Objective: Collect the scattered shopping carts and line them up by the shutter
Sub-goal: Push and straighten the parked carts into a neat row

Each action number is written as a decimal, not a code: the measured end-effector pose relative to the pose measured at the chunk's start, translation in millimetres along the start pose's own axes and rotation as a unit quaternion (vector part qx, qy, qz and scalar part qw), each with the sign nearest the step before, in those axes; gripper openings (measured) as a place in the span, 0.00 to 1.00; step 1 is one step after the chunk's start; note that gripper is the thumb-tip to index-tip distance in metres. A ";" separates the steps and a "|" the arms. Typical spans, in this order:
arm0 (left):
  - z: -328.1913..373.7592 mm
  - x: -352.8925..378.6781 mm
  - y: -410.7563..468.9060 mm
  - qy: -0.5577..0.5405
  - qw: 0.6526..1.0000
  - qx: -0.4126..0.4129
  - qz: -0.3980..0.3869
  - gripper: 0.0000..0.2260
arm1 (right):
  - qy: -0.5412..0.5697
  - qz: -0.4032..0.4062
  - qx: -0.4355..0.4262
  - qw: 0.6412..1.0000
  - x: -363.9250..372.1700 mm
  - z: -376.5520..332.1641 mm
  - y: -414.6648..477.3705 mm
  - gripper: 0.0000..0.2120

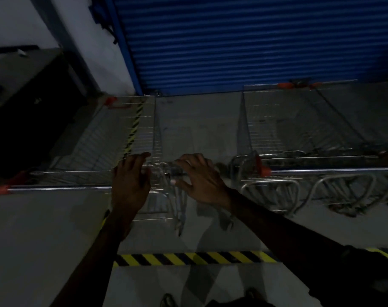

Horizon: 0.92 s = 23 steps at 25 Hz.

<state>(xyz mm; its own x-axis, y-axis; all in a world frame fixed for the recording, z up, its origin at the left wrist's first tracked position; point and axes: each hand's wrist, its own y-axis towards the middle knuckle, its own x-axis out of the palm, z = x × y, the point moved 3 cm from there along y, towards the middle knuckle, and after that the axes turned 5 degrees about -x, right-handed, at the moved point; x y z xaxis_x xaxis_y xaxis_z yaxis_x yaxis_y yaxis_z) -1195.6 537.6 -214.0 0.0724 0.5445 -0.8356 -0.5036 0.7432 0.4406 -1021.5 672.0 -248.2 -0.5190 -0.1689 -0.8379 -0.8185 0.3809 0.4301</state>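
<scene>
A blue roller shutter (233,41) fills the back wall. Two wire shopping carts with orange corner caps stand nose-first against it. The left cart (95,138) has its chrome handle (60,188) running toward me, and the right cart (299,120) has its handle (332,170) further right. My left hand (129,178) lies over the right end of the left cart's handle, fingers stretched forward over the basket corner. My right hand (202,176) is just right of that corner with fingers spread, at the wire frame; the dim light hides any contact.
A black cabinet (29,103) stands against the white wall to the left of the left cart. Yellow-black hazard tape (188,259) crosses the grey floor in front of my feet (167,301). A bare strip of floor separates the two carts.
</scene>
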 end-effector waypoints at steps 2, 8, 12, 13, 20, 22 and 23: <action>-56.8 -16.8 0.8 0.011 1.000 -0.010 -0.013 0.30 | 0.006 -0.014 -0.005 1.000 30.3 -35.7 20.5 0.27; -196.4 -18.8 3.1 0.123 0.986 0.010 -0.110 0.30 | -0.002 -0.084 -0.003 0.996 101.6 -102.9 64.9 0.31; -225.6 -7.8 -3.6 0.142 0.980 -0.002 -0.137 0.31 | -0.030 -0.086 0.005 0.996 121.5 -109.1 80.1 0.27; -229.1 -6.4 -3.9 0.138 0.979 -0.007 -0.148 0.31 | -0.047 -0.082 -0.001 0.996 123.0 -108.2 82.0 0.26; -258.4 -9.9 17.5 0.113 0.974 0.008 -0.195 0.26 | -0.090 -0.075 -0.015 0.993 118.9 -89.7 82.9 0.18; -262.1 -9.4 22.1 0.114 0.971 0.024 -0.208 0.24 | -0.079 -0.095 0.008 0.992 108.2 -73.4 81.2 0.15; -258.2 -8.8 23.7 0.113 0.970 0.040 -0.212 0.21 | -0.073 -0.098 0.015 0.992 102.2 -63.5 79.8 0.14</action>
<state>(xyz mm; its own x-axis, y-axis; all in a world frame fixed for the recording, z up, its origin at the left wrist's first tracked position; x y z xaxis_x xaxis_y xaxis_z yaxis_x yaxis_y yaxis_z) -1430.5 449.9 -280.9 0.0640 0.0918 -0.9937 -0.4008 0.9143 0.0586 -1155.5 627.4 -278.2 -0.3068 -0.1104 -0.9454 -0.8916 0.3810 0.2448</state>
